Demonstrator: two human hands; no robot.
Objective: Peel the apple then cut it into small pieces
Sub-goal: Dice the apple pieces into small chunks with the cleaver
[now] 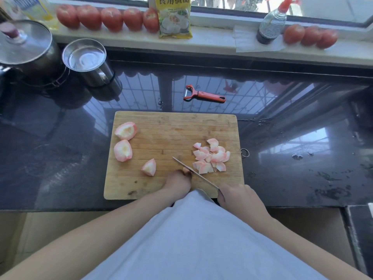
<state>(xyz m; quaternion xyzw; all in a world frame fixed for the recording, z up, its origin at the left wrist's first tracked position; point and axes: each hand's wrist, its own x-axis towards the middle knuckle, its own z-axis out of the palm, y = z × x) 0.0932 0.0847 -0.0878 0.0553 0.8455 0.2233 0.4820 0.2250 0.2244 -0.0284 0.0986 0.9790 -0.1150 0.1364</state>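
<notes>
A wooden cutting board lies on the dark counter. Two large peeled apple chunks sit at its left edge, and a smaller wedge lies nearer the middle. A pile of small cut pieces covers the right side. My right hand grips a knife whose blade points up and left across the board. My left hand rests on the board right beside the blade, fingers curled over a small piece that is mostly hidden.
A red peeler lies on the counter behind the board. A steel cup and a lidded pot stand at the back left. Tomatoes, a yellow packet and a bottle line the windowsill.
</notes>
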